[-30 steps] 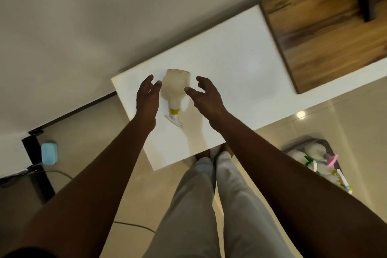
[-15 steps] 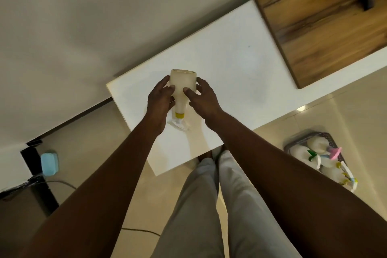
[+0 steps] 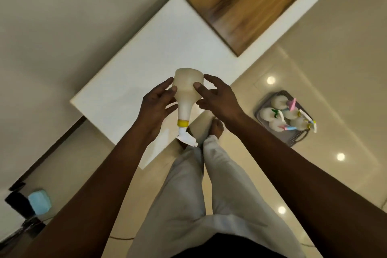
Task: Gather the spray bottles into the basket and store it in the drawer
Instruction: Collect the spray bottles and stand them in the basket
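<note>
Floor basket (image 3: 297, 138) holds five bottles; both hands grip one bottle (image 3: 187, 92).

Both arms reach forward and down from the bottom corners of the view, bare to the wrist and nearly straight, converging toward the middle. The left hand (image 3: 156, 103) is turned palm inward, its fingers (image 3: 165, 88) spread and curved, the thumb tip pressed flat against the side of the spray bottle (image 3: 187, 95). The right hand (image 3: 217, 98) mirrors it from the other side, thumb pad pushed against the bottle's body, index finger arched above, the remaining fingers loosely curled. The bottle is pinched between the two hands, nozzle end pointing back toward the person.
</note>
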